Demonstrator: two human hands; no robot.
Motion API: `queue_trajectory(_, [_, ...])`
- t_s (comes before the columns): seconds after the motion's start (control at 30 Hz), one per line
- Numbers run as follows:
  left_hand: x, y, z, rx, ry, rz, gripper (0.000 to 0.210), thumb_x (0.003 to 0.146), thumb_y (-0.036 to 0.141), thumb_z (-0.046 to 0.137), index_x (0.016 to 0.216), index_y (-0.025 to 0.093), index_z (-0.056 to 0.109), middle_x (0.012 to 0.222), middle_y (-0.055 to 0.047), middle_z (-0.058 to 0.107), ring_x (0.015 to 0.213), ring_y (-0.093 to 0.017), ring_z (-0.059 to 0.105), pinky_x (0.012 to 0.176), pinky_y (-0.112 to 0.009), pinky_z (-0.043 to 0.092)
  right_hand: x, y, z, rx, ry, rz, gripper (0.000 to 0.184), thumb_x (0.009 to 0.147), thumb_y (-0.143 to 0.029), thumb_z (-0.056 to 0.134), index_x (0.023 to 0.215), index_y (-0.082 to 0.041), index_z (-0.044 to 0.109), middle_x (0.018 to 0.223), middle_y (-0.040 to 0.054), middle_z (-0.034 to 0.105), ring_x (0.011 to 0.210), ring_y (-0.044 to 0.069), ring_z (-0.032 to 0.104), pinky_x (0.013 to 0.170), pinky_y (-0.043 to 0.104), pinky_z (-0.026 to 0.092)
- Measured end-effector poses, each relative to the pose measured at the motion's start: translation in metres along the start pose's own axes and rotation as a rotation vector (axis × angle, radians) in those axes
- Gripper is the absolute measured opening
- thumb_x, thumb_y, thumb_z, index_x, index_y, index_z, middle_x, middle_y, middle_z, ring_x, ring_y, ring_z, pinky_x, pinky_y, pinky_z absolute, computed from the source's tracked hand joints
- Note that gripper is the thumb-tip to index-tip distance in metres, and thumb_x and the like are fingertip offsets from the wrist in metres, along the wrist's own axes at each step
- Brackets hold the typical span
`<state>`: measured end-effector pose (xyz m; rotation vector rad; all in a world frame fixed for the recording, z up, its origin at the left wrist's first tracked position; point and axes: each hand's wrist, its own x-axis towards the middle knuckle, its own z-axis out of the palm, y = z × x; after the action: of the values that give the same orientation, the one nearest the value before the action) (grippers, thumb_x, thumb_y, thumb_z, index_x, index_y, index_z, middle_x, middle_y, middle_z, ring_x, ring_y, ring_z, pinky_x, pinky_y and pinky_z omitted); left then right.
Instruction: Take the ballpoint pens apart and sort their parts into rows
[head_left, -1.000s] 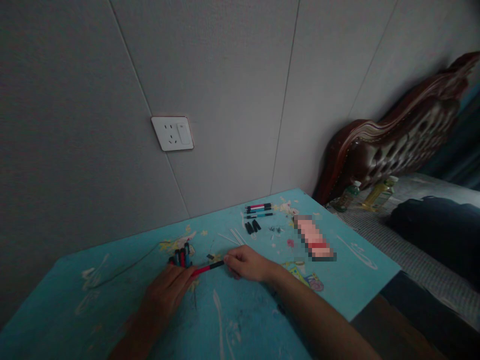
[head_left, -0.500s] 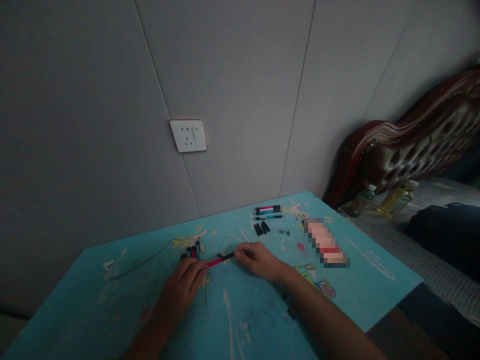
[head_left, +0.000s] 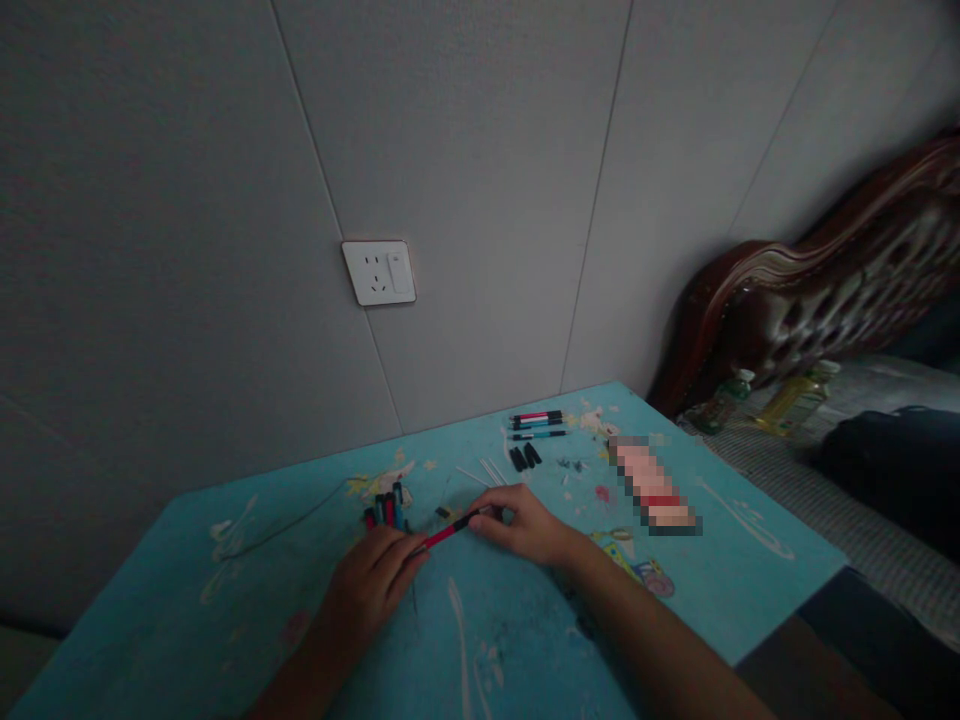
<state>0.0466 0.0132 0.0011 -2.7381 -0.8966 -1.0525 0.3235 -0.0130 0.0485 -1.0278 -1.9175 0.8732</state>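
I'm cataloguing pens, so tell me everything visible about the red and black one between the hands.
The pen is slim and looks plastic: red barrel, black section nearer the right hand. It slants over the blue table, right end higher in the picture. The left hand holds its red end, the right its black end; the tips are unclear.

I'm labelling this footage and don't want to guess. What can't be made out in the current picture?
All in the head view:
- Left end of the red-and-black pen: covered by the left hand; its other end is too small to read at the right hand.
- Pink-and-red item: identity hidden by pixelation.
- Small scattered bits: too small to identify.
- Headboard: cut off by the right edge.
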Motion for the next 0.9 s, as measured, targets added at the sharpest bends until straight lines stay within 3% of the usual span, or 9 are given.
queue_trajectory(0.27, [-0.001,0.006,-0.005,0.020,-0.009,0.091,0.024,0.094,0.024,0.058,0.118,0.020,0.064,0.086,-0.005,0.066,0.081,-0.017,0.062,0.080,-0.030,0.051,0.000,-0.001,0.000,-0.054,-0.024,-0.119,0.029,0.093,-0.040,0.057,0.107,-0.019,0.071,0.091,0.0059,0.069,0.079,0.016,0.061,0.073,0.027,0.047])
queue_trajectory(0.4, [-0.003,0.004,-0.002,0.007,-0.010,0.091,0.029,0.094,0.024,0.058,0.122,0.021,0.062,0.090,-0.005,0.067,0.085,-0.018,0.063,0.083,-0.031,0.051,0.001,-0.004,0.005,-0.206,-0.102,-0.217,0.029,0.096,-0.038,0.054,0.114,-0.021,0.069,0.094,0.0071,0.069,0.087,0.017,0.062,0.083,0.028,0.046])
queue_trajectory(0.5, [-0.003,0.001,0.001,-0.002,-0.022,0.010,0.037,0.094,0.027,0.058,0.131,0.023,0.056,0.099,-0.007,0.066,0.093,-0.020,0.063,0.087,-0.033,0.051,0.001,-0.003,0.009,-0.365,-0.098,-0.188,0.025,0.098,-0.033,0.051,0.114,-0.021,0.067,0.099,0.0076,0.070,0.092,0.019,0.061,0.088,0.031,0.044])
queue_trajectory(0.63, [0.000,-0.003,0.004,-0.073,-0.024,-0.168,0.038,0.096,0.029,0.052,0.134,0.022,0.051,0.112,-0.009,0.062,0.105,-0.022,0.059,0.091,-0.035,0.050,0.003,0.006,0.007,-0.430,0.061,-0.138,0.022,0.098,-0.029,0.051,0.111,-0.021,0.066,0.105,0.0074,0.066,0.099,0.020,0.058,0.092,0.034,0.042])
queue_trajectory(0.73, [0.001,-0.004,0.006,-0.146,0.000,-0.223,0.023,0.099,0.024,0.045,0.116,0.020,0.060,0.105,-0.008,0.063,0.101,-0.021,0.058,0.090,-0.035,0.049,0.008,0.018,-0.010,-0.458,0.268,-0.094,0.021,0.098,-0.029,0.050,0.110,-0.023,0.067,0.108,0.0078,0.062,0.102,0.021,0.056,0.092,0.035,0.042])
queue_trajectory(0.8, [0.002,-0.003,0.007,-0.172,-0.017,-0.230,0.020,0.099,0.022,0.044,0.103,0.020,0.063,0.098,-0.007,0.063,0.095,-0.020,0.058,0.089,-0.035,0.047,0.012,0.032,-0.033,-0.494,0.401,-0.029,0.024,0.099,-0.030,0.048,0.110,-0.022,0.067,0.105,0.0084,0.062,0.100,0.021,0.056,0.090,0.035,0.044])
queue_trajectory(0.9, [0.002,0.001,0.008,-0.171,-0.050,-0.232,0.022,0.099,0.021,0.043,0.093,0.020,0.064,0.089,-0.005,0.062,0.088,-0.020,0.057,0.086,-0.036,0.046,0.018,0.059,-0.082,-0.618,0.424,0.069,0.027,0.099,-0.031,0.045,0.109,-0.021,0.068,0.104,0.0088,0.063,0.097,0.021,0.057,0.088,0.034,0.045])
